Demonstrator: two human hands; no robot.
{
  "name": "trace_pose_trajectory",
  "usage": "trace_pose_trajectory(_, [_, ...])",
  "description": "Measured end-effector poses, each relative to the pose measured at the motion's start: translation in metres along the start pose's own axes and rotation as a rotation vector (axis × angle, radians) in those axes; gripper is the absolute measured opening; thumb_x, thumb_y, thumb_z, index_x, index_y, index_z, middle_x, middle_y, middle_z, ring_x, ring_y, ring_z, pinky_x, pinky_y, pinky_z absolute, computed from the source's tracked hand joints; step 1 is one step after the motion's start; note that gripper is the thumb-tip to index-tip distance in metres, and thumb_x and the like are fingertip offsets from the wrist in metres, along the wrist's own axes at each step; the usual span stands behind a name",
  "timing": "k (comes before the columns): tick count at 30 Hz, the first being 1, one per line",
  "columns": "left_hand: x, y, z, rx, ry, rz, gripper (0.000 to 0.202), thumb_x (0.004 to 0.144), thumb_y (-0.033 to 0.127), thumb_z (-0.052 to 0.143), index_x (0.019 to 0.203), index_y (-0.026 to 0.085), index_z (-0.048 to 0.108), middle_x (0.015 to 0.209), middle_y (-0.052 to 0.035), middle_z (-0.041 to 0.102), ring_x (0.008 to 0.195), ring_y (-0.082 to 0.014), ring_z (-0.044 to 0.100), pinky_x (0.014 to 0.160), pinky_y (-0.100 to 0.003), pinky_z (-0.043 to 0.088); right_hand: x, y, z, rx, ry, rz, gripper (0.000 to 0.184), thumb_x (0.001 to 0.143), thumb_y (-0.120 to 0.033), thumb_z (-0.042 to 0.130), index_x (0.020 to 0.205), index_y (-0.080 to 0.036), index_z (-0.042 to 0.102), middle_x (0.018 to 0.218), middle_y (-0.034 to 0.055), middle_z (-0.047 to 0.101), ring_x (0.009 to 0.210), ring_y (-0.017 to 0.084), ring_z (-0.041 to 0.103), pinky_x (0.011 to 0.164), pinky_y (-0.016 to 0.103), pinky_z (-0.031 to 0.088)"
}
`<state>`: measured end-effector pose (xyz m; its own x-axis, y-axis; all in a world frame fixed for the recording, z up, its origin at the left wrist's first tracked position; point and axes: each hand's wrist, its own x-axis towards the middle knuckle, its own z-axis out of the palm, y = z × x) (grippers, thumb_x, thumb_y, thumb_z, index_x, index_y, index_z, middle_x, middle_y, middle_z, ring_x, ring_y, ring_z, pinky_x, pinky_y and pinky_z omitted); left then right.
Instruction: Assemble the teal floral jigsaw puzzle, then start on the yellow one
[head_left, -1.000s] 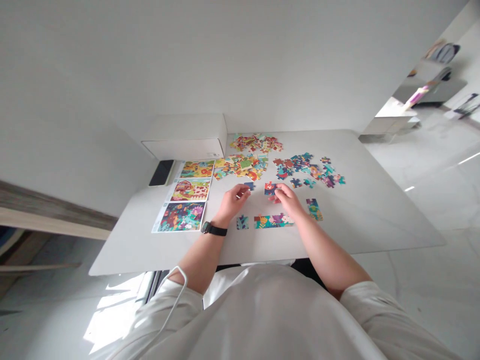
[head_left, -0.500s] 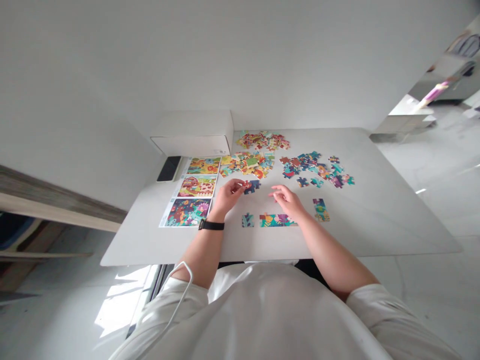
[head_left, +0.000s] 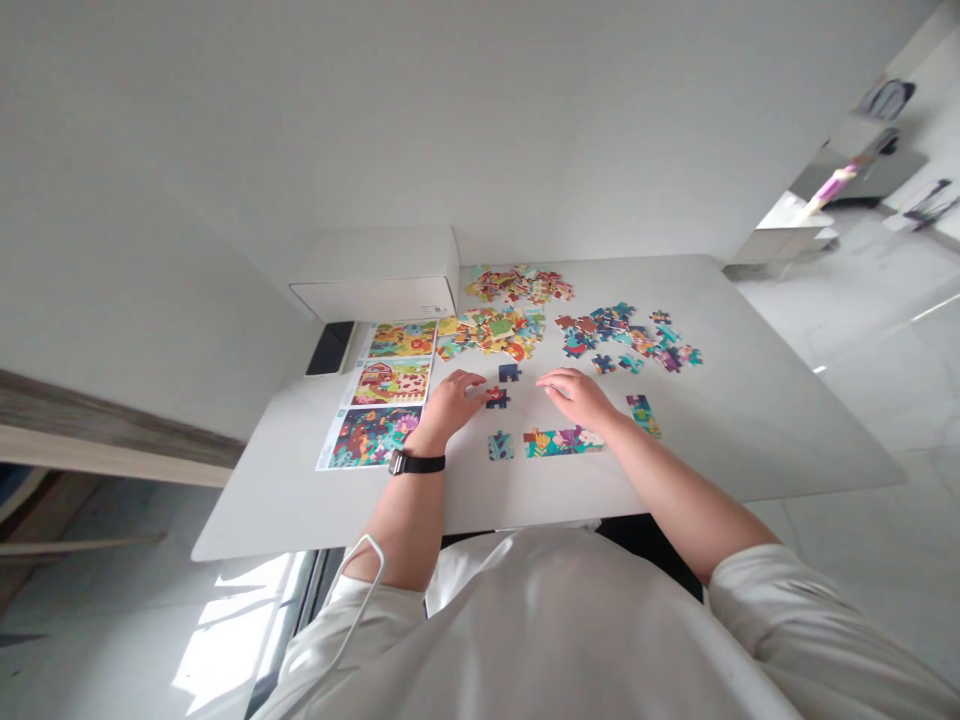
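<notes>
Seemingly pinching a dark puzzle piece (head_left: 496, 398) with left hand (head_left: 450, 402) fingers, flat on the table (head_left: 750, 420). Right hand (head_left: 577, 395) fingers spread, empty, just beyond a joined strip (head_left: 562, 440).

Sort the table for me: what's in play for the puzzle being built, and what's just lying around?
In play: left hand touching a dark puzzle piece; right hand next to the joined strip; blue-teal loose pieces; picture sheet.
Lying about, likely: white box; phone; yellow-orange pile; red pile.
</notes>
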<state>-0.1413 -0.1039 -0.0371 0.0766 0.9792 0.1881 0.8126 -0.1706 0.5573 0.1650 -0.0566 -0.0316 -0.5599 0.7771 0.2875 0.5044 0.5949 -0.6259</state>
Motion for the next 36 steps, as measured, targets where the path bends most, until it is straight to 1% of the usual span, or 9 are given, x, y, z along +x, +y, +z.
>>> trace_pose_trajectory(3, [-0.001,-0.002,0.000,0.037,-0.057,0.039,0.032,0.092,0.038,0.077,0.120,0.024,0.082,0.122,-0.0103,0.075,0.104,-0.0262,0.073,0.102,-0.039,0.059,0.016,0.001,0.008,-0.132,-0.076,-0.069,0.038,0.103,-0.017,0.056,0.130,-0.027,0.082,0.137,0.0081,0.079,0.129,0.026,0.069,0.119,0.047,0.052])
trace_pose_trajectory(5, [-0.003,-0.002,0.001,0.058,-0.086,0.056,0.031,0.091,0.035,0.078,0.120,0.026,0.083,0.124,-0.0101,0.072,0.112,-0.0279,0.073,0.107,-0.039,0.058,0.029,0.000,0.017,-0.224,-0.129,-0.083,0.044,0.103,-0.012,0.054,0.135,-0.025,0.081,0.142,0.0092,0.077,0.133,0.027,0.067,0.122,0.049,0.049])
trace_pose_trajectory(10, [-0.005,-0.002,0.002,0.062,-0.108,0.076,0.030,0.090,0.036,0.081,0.118,0.028,0.083,0.126,-0.0110,0.069,0.116,-0.0289,0.071,0.111,-0.042,0.057,0.059,-0.010,0.038,-0.386,-0.259,-0.078,0.052,0.100,-0.004,0.050,0.140,-0.021,0.078,0.150,0.0108,0.072,0.136,0.028,0.064,0.122,0.047,0.046])
trace_pose_trajectory(15, [-0.005,-0.003,0.002,0.057,-0.112,0.086,0.026,0.088,0.035,0.083,0.113,0.029,0.082,0.125,-0.0106,0.070,0.116,-0.0292,0.070,0.112,-0.044,0.057,0.074,-0.025,0.049,-0.430,-0.304,-0.091,0.056,0.098,-0.004,0.051,0.145,-0.023,0.076,0.154,0.0091,0.069,0.136,0.028,0.062,0.121,0.046,0.045])
trace_pose_trajectory(20, [-0.004,-0.005,0.004,0.072,-0.099,0.107,0.025,0.088,0.034,0.083,0.113,0.028,0.082,0.124,-0.0109,0.070,0.116,-0.0299,0.071,0.111,-0.045,0.058,0.073,-0.028,0.048,-0.424,-0.307,-0.071,0.059,0.098,-0.004,0.050,0.149,-0.023,0.073,0.158,0.0078,0.066,0.139,0.028,0.060,0.122,0.046,0.045])
trace_pose_trajectory(24, [-0.002,-0.006,0.006,0.043,-0.051,0.109,0.028,0.097,0.041,0.075,0.120,0.026,0.080,0.124,-0.0118,0.072,0.114,-0.0295,0.071,0.108,-0.046,0.059,0.068,-0.020,0.038,-0.432,-0.210,0.003,0.060,0.100,-0.005,0.049,0.154,-0.024,0.069,0.162,0.0080,0.063,0.143,0.027,0.058,0.125,0.044,0.043])
trace_pose_trajectory(28, [0.000,-0.001,0.009,0.068,0.017,0.105,0.032,0.101,0.043,0.069,0.125,0.024,0.077,0.128,-0.0125,0.075,0.123,-0.0318,0.068,0.114,-0.049,0.054,0.069,-0.009,0.030,-0.488,-0.173,0.111,0.044,0.107,-0.020,0.054,0.147,-0.024,0.074,0.154,0.0121,0.067,0.138,0.031,0.061,0.123,0.049,0.044])
trace_pose_trajectory(31, [0.001,0.003,0.013,0.099,0.027,0.081,0.036,0.102,0.042,0.067,0.133,0.025,0.075,0.139,-0.0120,0.073,0.134,-0.0334,0.064,0.121,-0.051,0.049,0.074,-0.005,0.030,-0.514,-0.177,0.118,0.037,0.109,-0.031,0.057,0.139,-0.024,0.077,0.152,0.0139,0.068,0.138,0.035,0.061,0.120,0.052,0.046])
trace_pose_trajectory(36, [0.004,0.002,0.021,0.107,0.014,0.041,0.042,0.100,0.042,0.069,0.138,0.025,0.076,0.150,-0.0127,0.070,0.142,-0.0343,0.061,0.126,-0.052,0.045,0.083,-0.007,0.032,-0.528,-0.167,0.133,0.032,0.109,-0.032,0.059,0.133,-0.022,0.077,0.149,0.0154,0.070,0.138,0.035,0.061,0.117,0.051,0.049])
